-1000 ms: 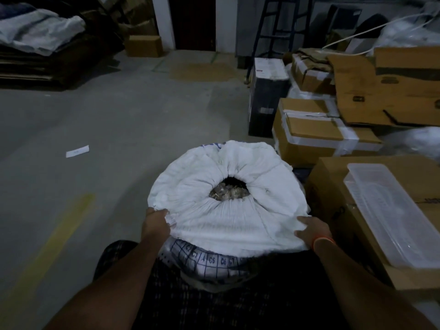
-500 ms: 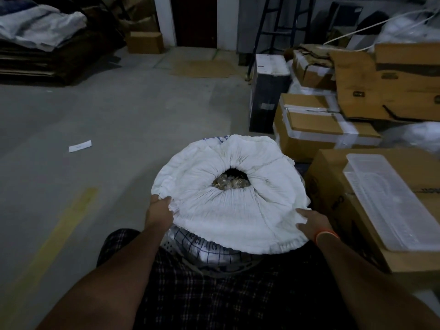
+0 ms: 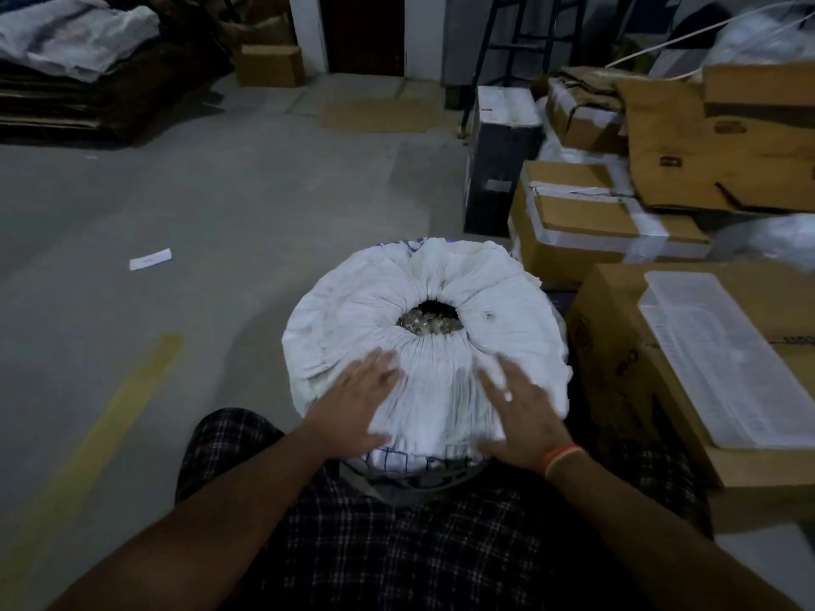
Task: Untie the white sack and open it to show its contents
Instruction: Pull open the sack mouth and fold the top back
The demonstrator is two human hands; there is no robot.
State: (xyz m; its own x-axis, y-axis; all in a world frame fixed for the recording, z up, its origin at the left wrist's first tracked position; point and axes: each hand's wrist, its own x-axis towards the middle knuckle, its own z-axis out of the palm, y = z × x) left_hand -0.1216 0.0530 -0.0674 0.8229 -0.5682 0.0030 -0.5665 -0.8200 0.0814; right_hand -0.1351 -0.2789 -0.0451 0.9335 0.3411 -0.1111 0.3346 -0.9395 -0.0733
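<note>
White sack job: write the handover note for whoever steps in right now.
Left hand: open, fingers spread flat on the near side of the white sack.
Right hand: open, flat on the sack too; motion blur hides any grip.
Sack: upright on the floor, beside the cardboard boxes.
Done: no tie shows; the mouth gapes a little, small shiny items visible.
Left: spread the gathered rim wide.

Bare floor point(image 3: 220, 222) lies open left of the sack point(image 3: 353, 302); stacked cartons point(image 3: 617, 346) crowd its right.
</note>
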